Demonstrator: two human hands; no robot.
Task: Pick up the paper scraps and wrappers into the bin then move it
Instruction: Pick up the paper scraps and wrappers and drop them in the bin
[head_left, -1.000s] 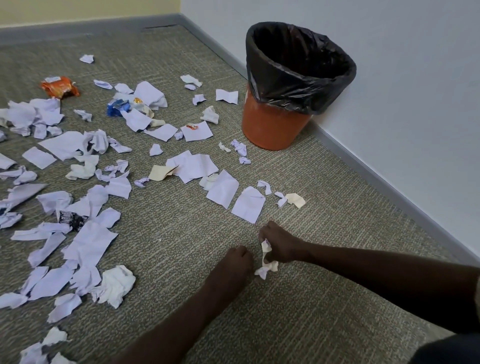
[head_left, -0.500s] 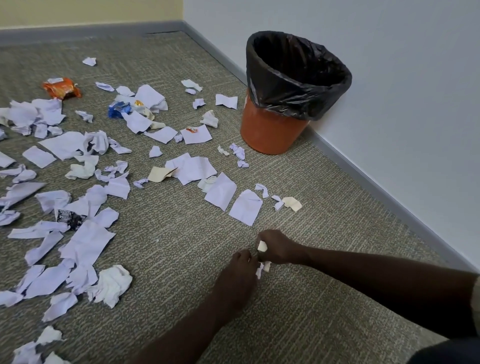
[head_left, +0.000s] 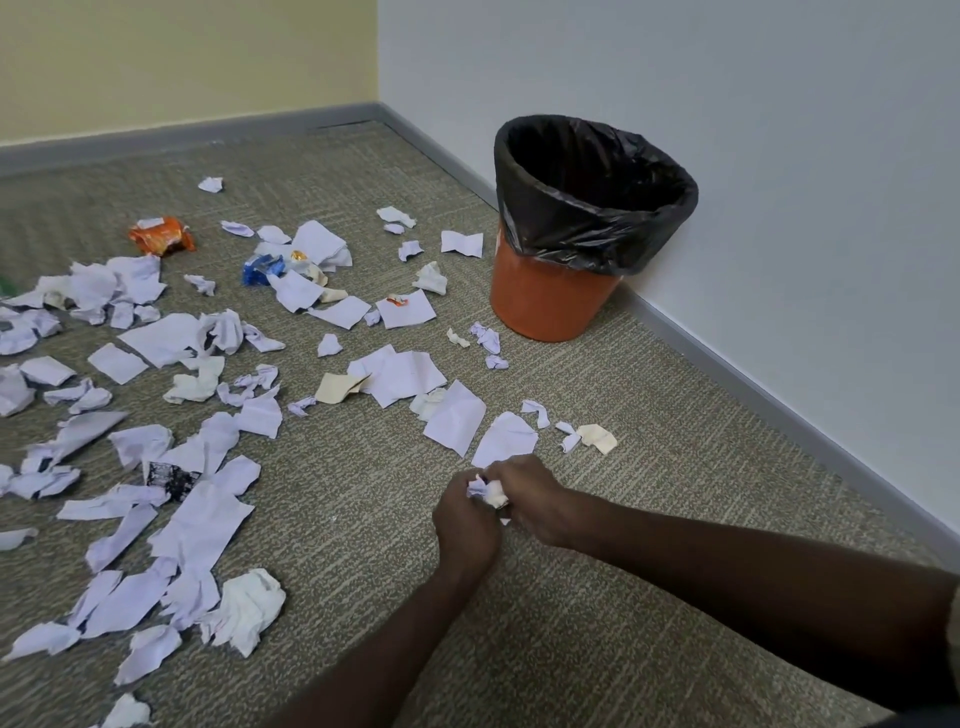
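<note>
An orange bin (head_left: 545, 306) lined with a black bag (head_left: 592, 208) stands against the right wall. Several white paper scraps (head_left: 400, 374) and wrappers, one orange (head_left: 162, 236) and one blue (head_left: 262, 269), lie spread over the carpet to its left. My left hand (head_left: 465, 525) and my right hand (head_left: 530, 501) meet just above the carpet, both closed around a small wad of crumpled scraps (head_left: 485, 491). A flat white sheet (head_left: 506, 439) lies right beyond my knuckles.
A grey baseboard (head_left: 779, 410) runs along the white wall on the right and along the yellow back wall. Bare carpet (head_left: 597, 623) lies under my forearms. A crumpled tissue-like ball (head_left: 249, 608) sits at the lower left among more scraps.
My left hand has come up against my right hand, and the dangling scrap is now bunched into a wad between both. The view has tilted up, showing more wall.
</note>
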